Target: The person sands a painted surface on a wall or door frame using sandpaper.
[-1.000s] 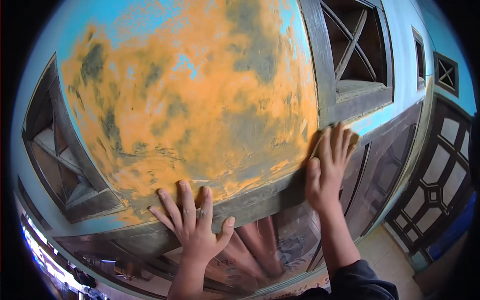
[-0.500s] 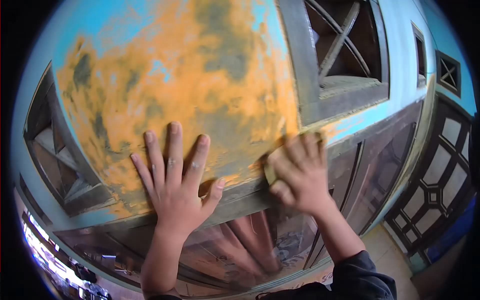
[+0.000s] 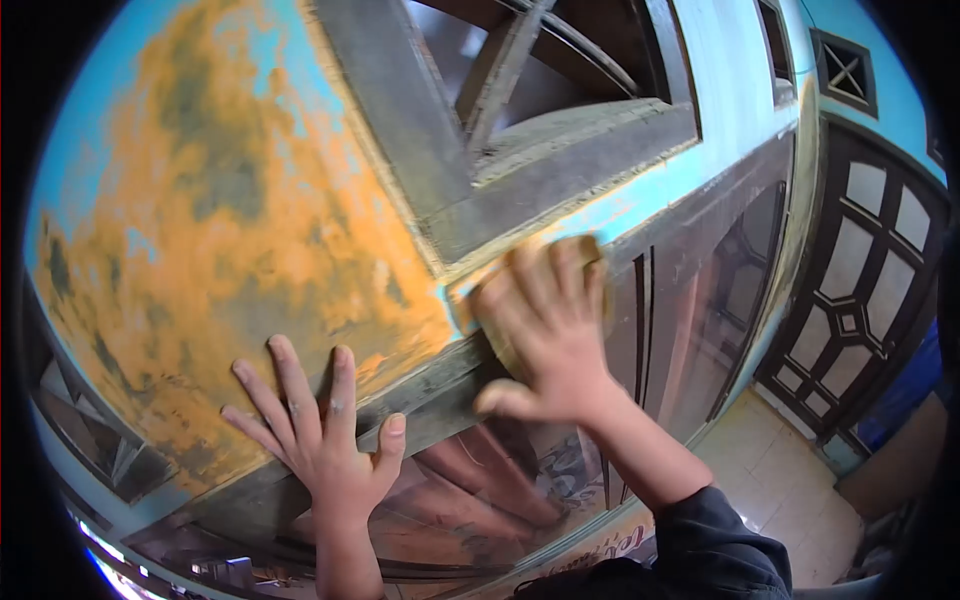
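Patchy orange wall (image 3: 200,200) spreads left of the window frame (image 3: 385,100); a dark rail (image 3: 440,375) runs below it. Down-left of the frame, the left hand (image 3: 340,467) lies spread, fingers free. Nearer, just under its corner, the blurred right hand (image 3: 560,350) holds a flat sheet (image 3: 497,342) beneath its fingers, long axis hidden.

Paneled door (image 3: 850,288), pale tiled floor (image 3: 770,480)
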Motion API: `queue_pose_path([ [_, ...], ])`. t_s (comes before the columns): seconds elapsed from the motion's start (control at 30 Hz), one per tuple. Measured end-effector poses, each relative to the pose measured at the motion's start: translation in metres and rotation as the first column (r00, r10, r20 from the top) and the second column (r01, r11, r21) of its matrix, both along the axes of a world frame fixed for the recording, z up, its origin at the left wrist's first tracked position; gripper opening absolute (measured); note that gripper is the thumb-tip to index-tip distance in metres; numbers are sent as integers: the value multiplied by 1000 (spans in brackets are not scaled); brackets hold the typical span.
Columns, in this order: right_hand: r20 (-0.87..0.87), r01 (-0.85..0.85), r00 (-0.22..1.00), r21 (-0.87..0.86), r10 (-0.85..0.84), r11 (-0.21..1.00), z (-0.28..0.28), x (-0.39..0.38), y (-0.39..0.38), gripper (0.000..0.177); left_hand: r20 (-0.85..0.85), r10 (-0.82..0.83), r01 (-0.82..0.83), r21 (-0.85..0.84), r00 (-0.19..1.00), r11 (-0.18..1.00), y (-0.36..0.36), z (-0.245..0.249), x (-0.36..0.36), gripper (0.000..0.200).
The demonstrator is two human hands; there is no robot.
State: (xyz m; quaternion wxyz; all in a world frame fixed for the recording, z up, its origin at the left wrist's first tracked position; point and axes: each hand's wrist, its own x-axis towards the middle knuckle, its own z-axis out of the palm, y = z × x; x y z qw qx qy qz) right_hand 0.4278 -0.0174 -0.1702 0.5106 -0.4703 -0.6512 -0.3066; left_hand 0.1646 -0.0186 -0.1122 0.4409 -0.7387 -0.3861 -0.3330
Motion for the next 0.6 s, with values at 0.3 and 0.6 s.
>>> queue_pose_path([
  [0.3,102,74,992,-13,-73,997,-12,23,2,99,-27,36,-34,90,999,995,8,-5,4,70],
  [0.6,100,99,990,-31,-95,995,-16,20,-9,101,-47,66,-60,108,997,992,9,-5,5,73],
])
